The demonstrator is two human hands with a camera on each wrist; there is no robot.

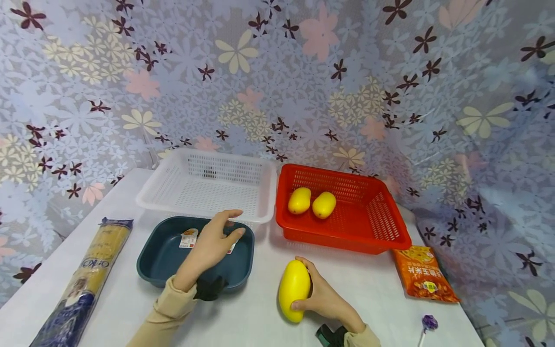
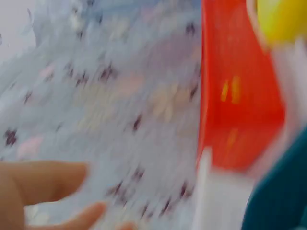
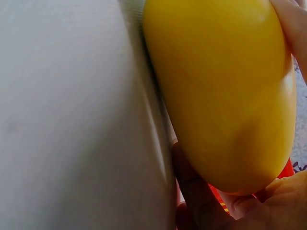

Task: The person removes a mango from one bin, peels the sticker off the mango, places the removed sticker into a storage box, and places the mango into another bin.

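My right hand point(image 1: 324, 295) grips a large yellow mango point(image 1: 294, 291) low at the white-covered table, in front of the red basket point(image 1: 338, 238). In the right wrist view the mango point(image 3: 220, 91) fills much of the picture, with fingers and thumb round its sides. Over the dark teal basin point(image 1: 151, 243) hangs my left hand point(image 1: 210, 246), thumb and fingers apart and holding nothing. Two more yellow mangoes point(image 1: 299, 200) lie side by side in the left part of the red basket. Small printed labels point(image 1: 189, 238) show inside the basin, partly hidden by the left hand.
A white basket point(image 1: 217, 190) stands behind the basin, close beside the red one. At the left lies a long spaghetti pack point(image 1: 88, 274). An orange snack bag point(image 1: 424, 273) and a purple-headed lollipop point(image 1: 429, 323) lie at the right. Flowered cloth point(image 1: 277, 96) hangs behind the table.
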